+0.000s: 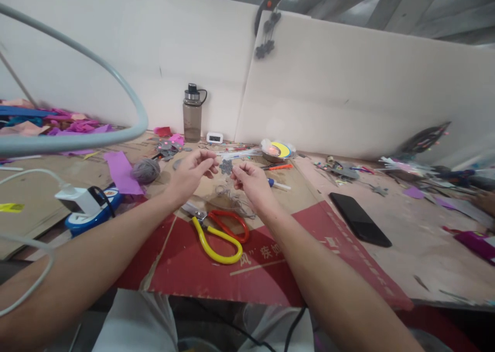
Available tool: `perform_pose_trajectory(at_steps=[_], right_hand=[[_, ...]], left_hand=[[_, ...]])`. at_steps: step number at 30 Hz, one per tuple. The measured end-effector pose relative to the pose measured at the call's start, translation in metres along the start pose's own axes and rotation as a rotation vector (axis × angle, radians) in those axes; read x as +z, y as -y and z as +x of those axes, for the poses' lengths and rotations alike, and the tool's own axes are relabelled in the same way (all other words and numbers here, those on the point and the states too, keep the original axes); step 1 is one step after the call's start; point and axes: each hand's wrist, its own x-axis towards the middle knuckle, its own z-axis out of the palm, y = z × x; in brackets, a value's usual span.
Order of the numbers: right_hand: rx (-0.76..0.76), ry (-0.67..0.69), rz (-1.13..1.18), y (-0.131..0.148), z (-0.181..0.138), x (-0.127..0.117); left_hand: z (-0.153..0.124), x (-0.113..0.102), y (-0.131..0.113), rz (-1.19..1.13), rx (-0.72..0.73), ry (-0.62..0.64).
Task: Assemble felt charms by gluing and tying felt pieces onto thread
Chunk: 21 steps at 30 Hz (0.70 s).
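My right hand (pixel 249 179) is closed in a pinch at the edge of a small grey flower-shaped piece (pixel 226 166), held above the cardboard. On the other side of the piece, my left hand (pixel 195 172) has its fingers curled and thumb drawn in; whatever it pinches is too small to make out. Beneath both hands lies a loose tangle of thin grey yarn (pixel 232 201). Scissors (pixel 218 236) with one yellow and one red handle rest on the red printed cardboard (pixel 174 269) nearer to me.
A grey yarn ball (pixel 146 170) and purple paper (pixel 122 172) lie left. Behind stand a water bottle (pixel 192 115) and small digital clock (pixel 214 137). A phone (pixel 359 219) lies right; a blue power strip (pixel 93 215) sits left, below a curved grey tube (pixel 116 76).
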Motion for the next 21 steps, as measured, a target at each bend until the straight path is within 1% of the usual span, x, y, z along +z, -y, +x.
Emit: perform_pose_trajectory(at_steps=[2,5,8,11,13,15,16,18,21], right_hand=[[-0.024,0.0,-0.013,0.001,0.0,0.0],[-0.052,0.0,-0.037,0.0,-0.001,0.0],[-0.06,0.012,-0.071,-0.003,-0.001,0.001],[-0.066,0.019,-0.121,-0.005,-0.001,0.002],[-0.156,-0.048,-0.197,-0.003,-0.003,0.001],[-0.3,-0.125,-0.314,0.002,-0.006,0.001],[-0.364,-0.136,-0.38,0.005,-0.008,0.0],[-0.442,-0.1,-0.499,0.01,-0.012,0.001],[-0.483,-0.029,-0.61,0.012,-0.014,0.002]], left_hand=[[0.0,0.002,0.0,-0.097,-0.107,0.047],[-0.001,0.003,0.002,-0.17,-0.189,0.106],[-0.001,0.003,0.005,-0.112,-0.187,0.145],[0.0,0.001,0.008,0.022,-0.154,0.126],[0.001,0.0,0.008,0.079,-0.15,0.088],[0.001,0.0,0.007,0.119,-0.15,0.06],[0.001,0.0,0.006,0.141,-0.145,0.055],[0.0,0.0,0.004,0.199,-0.123,0.06],[-0.002,0.001,0.003,0.278,-0.082,0.071]])
